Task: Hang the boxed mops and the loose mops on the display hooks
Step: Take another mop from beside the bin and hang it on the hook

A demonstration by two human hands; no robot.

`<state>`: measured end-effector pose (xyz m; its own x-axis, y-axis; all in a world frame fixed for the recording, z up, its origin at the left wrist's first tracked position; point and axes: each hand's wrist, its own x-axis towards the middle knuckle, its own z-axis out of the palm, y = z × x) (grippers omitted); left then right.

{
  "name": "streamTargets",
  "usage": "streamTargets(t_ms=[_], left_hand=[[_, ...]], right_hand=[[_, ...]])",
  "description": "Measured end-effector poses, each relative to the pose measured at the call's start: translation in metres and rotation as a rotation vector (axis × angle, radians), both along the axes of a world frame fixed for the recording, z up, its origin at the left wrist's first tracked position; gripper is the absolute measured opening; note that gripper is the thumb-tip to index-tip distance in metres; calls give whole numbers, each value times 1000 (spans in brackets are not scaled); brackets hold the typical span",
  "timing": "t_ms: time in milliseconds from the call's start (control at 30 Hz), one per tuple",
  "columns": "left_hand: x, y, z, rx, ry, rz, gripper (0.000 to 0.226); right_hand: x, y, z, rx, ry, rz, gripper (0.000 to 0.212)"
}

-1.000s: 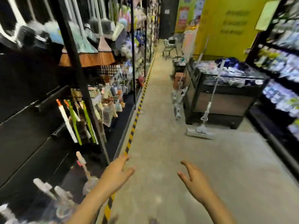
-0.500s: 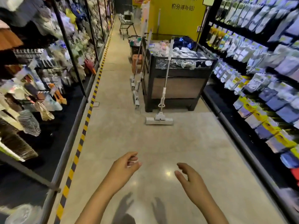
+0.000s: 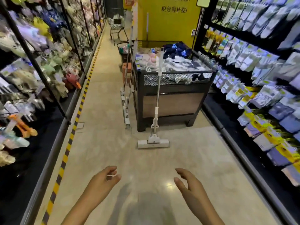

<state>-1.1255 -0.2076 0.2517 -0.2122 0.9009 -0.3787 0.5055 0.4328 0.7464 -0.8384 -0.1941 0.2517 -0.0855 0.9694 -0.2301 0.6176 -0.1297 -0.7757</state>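
Observation:
A loose white sponge mop [image 3: 156, 111] leans against the front of a black bin, its flat head on the floor ahead of me. Two or three more mops [image 3: 126, 101] stand against the bin's left side. My left hand [image 3: 102, 181] and my right hand [image 3: 186, 184] hang low in front of me over the floor, well short of the mops. Both have loosely curled fingers and hold nothing.
The black merchandise bin [image 3: 172, 98] full of folded textiles stands mid-aisle. Shelving with hanging goods [image 3: 48, 65] lines the left behind a yellow-black floor stripe [image 3: 71, 135]. Packaged goods fill the right shelves [image 3: 263, 88]. A shopping trolley [image 3: 117, 28] stands far down the aisle.
The view has swung right from the left shelving to face down the aisle, and the mops and bin now look nearer. Both hands stay low and hold nothing.

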Motion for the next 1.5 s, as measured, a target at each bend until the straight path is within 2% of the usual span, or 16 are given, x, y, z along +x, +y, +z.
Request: streamTargets(t_ms=[267, 400, 533, 700, 900, 1100, 1333, 1500], left_hand=[[86, 222, 19, 121, 0, -188, 41], [117, 306, 14, 117, -17, -159, 42], [131, 362, 9, 85, -58, -36, 37], [119, 404, -4, 15, -91, 136, 35], [74, 466, -21, -51, -158, 328, 24], [46, 573, -27, -50, -134, 253, 32], [54, 672, -23, -42, -127, 127, 42], [68, 704, -21, -14, -135, 169, 48]], right_hand=[[66, 152, -22, -51, 5, -121, 30], [94, 256, -23, -35, 1, -71, 33], [102, 358, -8, -20, -13, 47, 36], [83, 463, 2, -28, -57, 209, 39], [36, 572, 1, -23, -10, 350, 38], [-6, 666, 5, 10, 3, 368, 30], [-34, 765, 11, -28, 36, 287, 49], [-60, 835, 6, -10, 87, 261, 67]])
